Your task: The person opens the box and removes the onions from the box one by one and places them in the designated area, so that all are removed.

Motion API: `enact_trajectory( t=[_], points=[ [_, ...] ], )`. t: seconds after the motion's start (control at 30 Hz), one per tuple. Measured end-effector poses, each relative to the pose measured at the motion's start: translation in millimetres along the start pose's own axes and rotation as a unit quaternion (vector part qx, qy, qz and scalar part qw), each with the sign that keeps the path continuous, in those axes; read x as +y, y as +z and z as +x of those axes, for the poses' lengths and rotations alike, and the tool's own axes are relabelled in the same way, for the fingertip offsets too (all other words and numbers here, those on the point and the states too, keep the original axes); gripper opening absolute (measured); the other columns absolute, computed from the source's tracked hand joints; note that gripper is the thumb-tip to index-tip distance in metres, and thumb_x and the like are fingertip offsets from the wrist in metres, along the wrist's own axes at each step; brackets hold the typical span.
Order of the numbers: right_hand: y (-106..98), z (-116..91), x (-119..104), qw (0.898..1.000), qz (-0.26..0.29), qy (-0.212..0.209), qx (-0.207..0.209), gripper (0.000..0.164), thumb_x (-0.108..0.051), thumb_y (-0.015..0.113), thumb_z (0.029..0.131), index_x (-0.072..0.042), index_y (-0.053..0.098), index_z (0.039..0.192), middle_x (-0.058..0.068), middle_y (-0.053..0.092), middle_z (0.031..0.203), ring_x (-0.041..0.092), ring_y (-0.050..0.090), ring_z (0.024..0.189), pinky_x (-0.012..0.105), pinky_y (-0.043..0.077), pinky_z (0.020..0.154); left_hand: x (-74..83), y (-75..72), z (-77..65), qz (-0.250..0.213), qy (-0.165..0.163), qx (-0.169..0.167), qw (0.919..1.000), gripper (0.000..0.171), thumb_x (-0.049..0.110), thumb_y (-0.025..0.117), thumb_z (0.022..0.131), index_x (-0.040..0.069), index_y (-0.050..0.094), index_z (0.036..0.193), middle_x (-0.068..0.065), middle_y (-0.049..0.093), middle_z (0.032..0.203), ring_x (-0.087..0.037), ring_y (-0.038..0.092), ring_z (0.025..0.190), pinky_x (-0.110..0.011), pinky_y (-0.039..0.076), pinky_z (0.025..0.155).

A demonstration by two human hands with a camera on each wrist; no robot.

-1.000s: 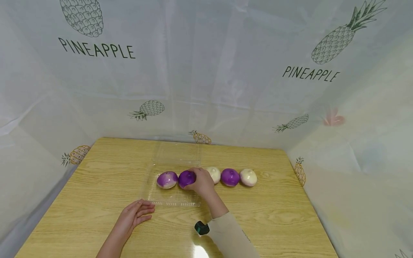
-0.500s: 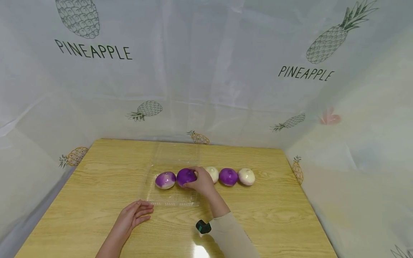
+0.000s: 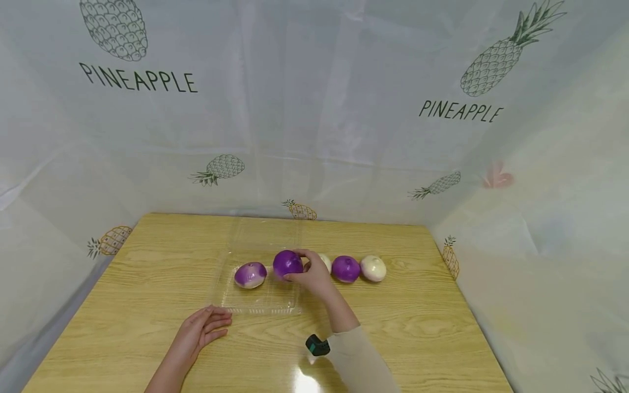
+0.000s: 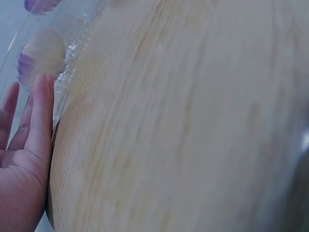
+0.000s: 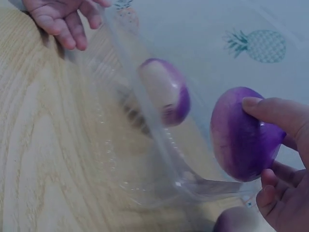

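My right hand (image 3: 314, 275) pinches a glossy purple-and-white turnip (image 3: 287, 265) between thumb and fingers, above the right part of an open clear plastic container (image 3: 260, 311). In the right wrist view the thumb (image 5: 273, 113) lies across the turnip's purple side. Another turnip (image 3: 250, 275), half purple and half white, lies inside the container at left. My left hand (image 3: 199, 330) has its fingers loosely extended, the fingertips at the container's near left corner. The left wrist view shows that hand (image 4: 24, 159) beside the clear wall.
Right of the container stand a white turnip (image 3: 325, 263) partly hidden by my right hand, a purple turnip (image 3: 346, 269) and a white turnip (image 3: 373, 268). The container's lid (image 3: 265, 232) is folded back toward the curtain (image 3: 275, 109) behind the wooden table (image 3: 393, 327).
My right hand has lifted the purple turnip up and slightly right, away from the turnip beside it. My left hand has kept its place by the container's corner.
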State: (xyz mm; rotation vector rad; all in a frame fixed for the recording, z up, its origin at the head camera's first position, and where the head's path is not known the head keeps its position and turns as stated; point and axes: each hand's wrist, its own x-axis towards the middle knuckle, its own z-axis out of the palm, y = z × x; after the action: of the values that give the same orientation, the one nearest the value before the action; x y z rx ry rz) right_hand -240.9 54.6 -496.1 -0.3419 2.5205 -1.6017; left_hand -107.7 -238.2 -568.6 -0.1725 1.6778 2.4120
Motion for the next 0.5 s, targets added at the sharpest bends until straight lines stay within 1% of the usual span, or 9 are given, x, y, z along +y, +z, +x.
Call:
enact_trajectory(
  t=[0.13,0.3,0.5],
  points=[
    [-11,-4,-4,1.0,0.002,0.001,0.003,0.066,-0.018,0.087,0.076,-0.015,0.056,0.134,0.006,0.053,0.127,0.017,0.049,0.079,0.026,0.046,0.061,0.1,0.9,0.5,0.0,-0.001,0.002,1.0,0.044,0.03,0.043,0.106,-0.008,0.062,0.115,-0.013,0.068,0.107,-0.023,0.067,0.101,-0.038,0.056,0.087],
    [-27,-8,-7,1.0,-0.011,0.001,0.0,0.066,-0.021,0.086,0.076,-0.014,0.055,0.135,0.007,0.052,0.129,0.018,0.049,0.081,0.027,0.046,0.065,0.1,1.1,-0.3,0.002,-0.005,-0.005,1.0,0.045,0.03,0.043,0.107,-0.011,0.06,0.117,-0.014,0.067,0.109,-0.023,0.066,0.102,-0.038,0.055,0.089],
    [-48,-9,-8,1.0,-0.013,0.002,0.005,0.068,-0.021,0.087,0.076,-0.013,0.055,0.135,0.007,0.052,0.13,0.021,0.049,0.085,0.029,0.049,0.066,1.0,1.6,-1.1,0.006,-0.012,0.007,0.9999,0.045,0.03,0.044,0.106,-0.011,0.059,0.117,-0.014,0.068,0.109,-0.023,0.067,0.101,-0.038,0.056,0.088]
  ],
)
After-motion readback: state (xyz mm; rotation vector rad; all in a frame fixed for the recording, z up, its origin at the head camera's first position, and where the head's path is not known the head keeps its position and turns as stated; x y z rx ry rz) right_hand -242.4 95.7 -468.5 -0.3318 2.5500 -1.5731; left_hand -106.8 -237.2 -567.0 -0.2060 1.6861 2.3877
